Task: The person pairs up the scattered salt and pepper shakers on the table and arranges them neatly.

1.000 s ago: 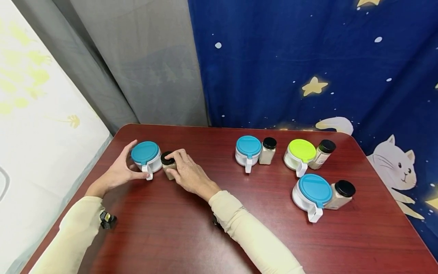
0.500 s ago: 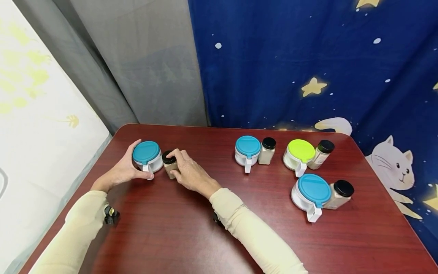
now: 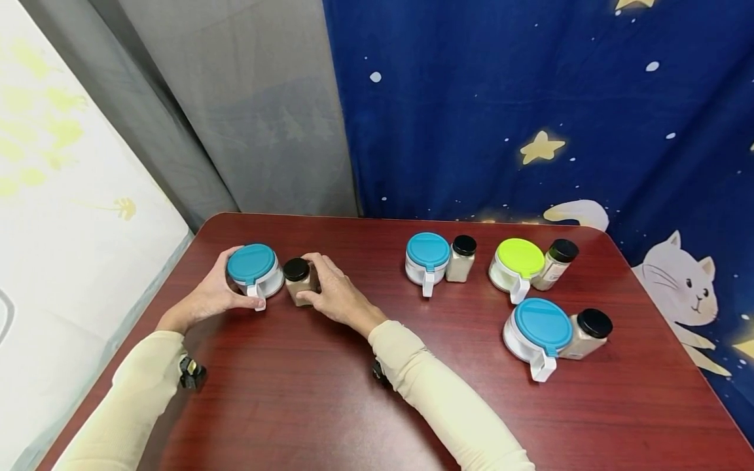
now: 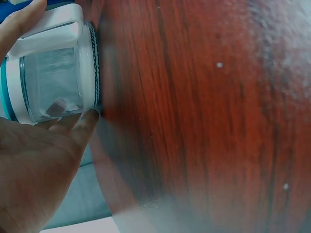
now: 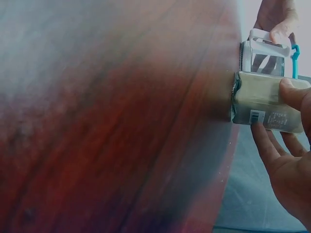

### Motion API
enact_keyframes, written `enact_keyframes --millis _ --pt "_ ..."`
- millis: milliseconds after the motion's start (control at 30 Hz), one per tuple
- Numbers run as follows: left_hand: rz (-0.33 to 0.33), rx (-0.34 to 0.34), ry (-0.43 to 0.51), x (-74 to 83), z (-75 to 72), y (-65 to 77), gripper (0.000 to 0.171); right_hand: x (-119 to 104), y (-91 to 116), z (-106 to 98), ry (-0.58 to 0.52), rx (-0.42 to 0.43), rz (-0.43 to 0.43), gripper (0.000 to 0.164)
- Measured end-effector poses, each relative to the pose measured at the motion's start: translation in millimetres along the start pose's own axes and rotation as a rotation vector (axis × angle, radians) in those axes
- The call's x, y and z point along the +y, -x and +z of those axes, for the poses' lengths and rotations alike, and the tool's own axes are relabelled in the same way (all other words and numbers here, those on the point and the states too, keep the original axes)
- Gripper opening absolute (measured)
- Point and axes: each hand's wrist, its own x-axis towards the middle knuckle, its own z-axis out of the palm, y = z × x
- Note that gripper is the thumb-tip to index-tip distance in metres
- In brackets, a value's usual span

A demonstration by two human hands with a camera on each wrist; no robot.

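My left hand (image 3: 203, 297) holds a clear seasoning jar (image 3: 251, 263) with a blue lid and a white handle at the table's left end. Its thumb lies on the handle; the fingers go round the far side, as the left wrist view also shows. Just right of the jar, a square spice bottle (image 3: 298, 288) with a black cap and pale contents stands upright. My right hand (image 3: 340, 296) grips this bottle by its sides, thumb in front and fingers behind. In the right wrist view the bottle (image 5: 265, 99) overlaps the jar.
Three more pairs of jar and black-capped bottle stand to the right: a blue-lidded jar (image 3: 427, 252) at mid-table, a green-lidded jar (image 3: 520, 258) farther right, and a blue-lidded jar (image 3: 542, 325) nearer. Curtains hang behind the reddish wooden table (image 3: 330, 405).
The left fingers have closed in around the jar. The right hand has shifted slightly right with the bottle, its fingers moving off the cap to the bottle's side.
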Motion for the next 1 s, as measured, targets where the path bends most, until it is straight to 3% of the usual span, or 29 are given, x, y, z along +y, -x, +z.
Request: enact_keyframes --millis 300,1000 --pt "0.034 -0.005 0.007 1.9 0.4 -2.1 0.122 0.5 0.9 -1.2 -0.001 -0.030 0.060 0.065" --pt "-0.004 0.009 -0.003 -3.4 3.0 -0.9 0.122 2.7 0.3 -5.6 0.023 -0.045 0.058 0.067"
